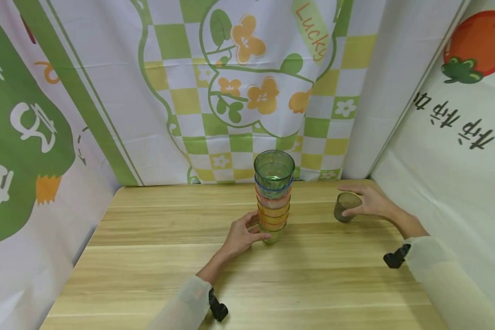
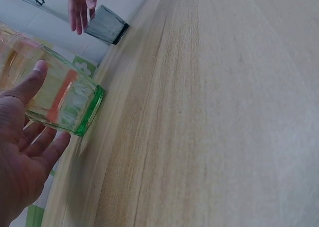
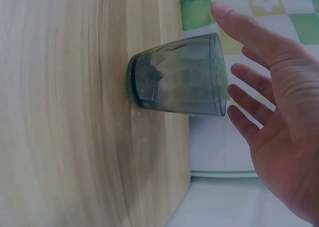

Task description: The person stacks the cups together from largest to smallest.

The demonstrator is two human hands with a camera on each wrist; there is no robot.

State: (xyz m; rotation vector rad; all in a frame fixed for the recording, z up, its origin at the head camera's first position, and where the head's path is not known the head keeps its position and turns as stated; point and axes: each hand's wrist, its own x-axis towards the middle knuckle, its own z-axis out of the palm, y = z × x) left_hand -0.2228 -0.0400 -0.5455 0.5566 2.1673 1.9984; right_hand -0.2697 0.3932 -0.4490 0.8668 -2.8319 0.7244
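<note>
A tall stack of tinted glasses [image 1: 273,201] stands upright on the table, with green glass at the top, then blue-, red- and orange-tinted ones below, and a pale green-based glass at the bottom. My left hand [image 1: 242,234] is at the lower left of the stack. Its thumb overlaps the bottom glass [image 2: 75,100], while the loosely spread fingers lie along its other side. To the right, a single smoky grey glass [image 3: 177,77] stands upright. My right hand [image 1: 371,202] spreads its thumb and fingers around the rim of this glass, with a gap showing at the fingertips.
The wooden tabletop [image 1: 156,266] extends toward me and to the left. Behind it hangs a green-and-yellow checked curtain [image 1: 239,105], close to the stack. White printed cloth [image 1: 449,151] encloses the right side, near my right forearm. Both wrists wear black cameras.
</note>
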